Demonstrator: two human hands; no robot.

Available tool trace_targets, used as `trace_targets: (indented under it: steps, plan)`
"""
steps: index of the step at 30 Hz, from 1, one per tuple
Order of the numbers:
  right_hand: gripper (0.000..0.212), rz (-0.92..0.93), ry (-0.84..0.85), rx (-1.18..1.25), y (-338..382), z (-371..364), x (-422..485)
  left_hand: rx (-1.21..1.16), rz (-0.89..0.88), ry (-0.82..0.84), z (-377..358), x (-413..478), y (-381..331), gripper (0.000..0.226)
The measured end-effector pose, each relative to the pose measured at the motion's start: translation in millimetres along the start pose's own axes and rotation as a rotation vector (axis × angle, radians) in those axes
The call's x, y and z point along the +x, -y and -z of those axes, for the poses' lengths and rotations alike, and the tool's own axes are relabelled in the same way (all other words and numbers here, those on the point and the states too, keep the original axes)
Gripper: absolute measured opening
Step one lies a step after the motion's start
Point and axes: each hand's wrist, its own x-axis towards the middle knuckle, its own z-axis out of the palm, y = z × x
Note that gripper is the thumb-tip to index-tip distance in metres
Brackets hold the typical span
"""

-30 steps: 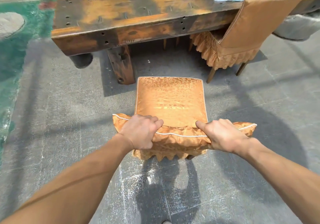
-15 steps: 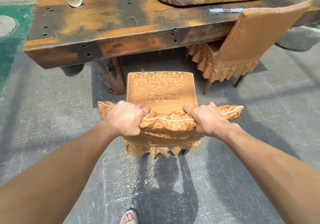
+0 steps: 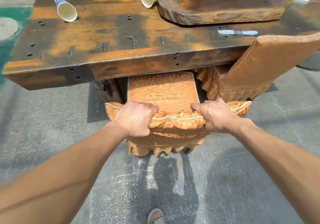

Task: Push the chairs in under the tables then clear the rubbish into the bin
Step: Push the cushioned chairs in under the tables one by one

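Left hand (image 3: 136, 118) and right hand (image 3: 216, 116) both grip the chair (image 3: 162, 92) back, seat front under the table (image 3: 121, 38) near edge; a crooked push could snag the second chair (image 3: 270, 64) just right or the table leg (image 3: 107, 90).

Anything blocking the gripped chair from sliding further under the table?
Nothing visible. The chair sits partly under the table edge. The table leg stands left of it and the second chair right, both beside its path.

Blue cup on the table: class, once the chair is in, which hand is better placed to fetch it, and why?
Left, probably: the blue cup lies far left on the table, nearer the left hand; the right hand would cross over.
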Motion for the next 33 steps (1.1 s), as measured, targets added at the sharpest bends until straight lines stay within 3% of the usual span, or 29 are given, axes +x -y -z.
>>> trace_targets:
  steps: [5,11,33]
  plan:
    - [0.042,0.015,-0.007,-0.035,-63.0,5.2,2.3,-0.041,-0.004,0.047,-1.4,51.4,-37.1,0.043]
    - [0.035,0.02,-0.084,0.011,-94.9,18.8,57.3,-0.009,0.037,0.042,2.1,107.0,2.8,0.032]
    - [0.038,0.164,-0.173,0.004,-163.9,75.8,232.5,0.065,0.171,0.025,-8.1,228.9,112.2,0.039]
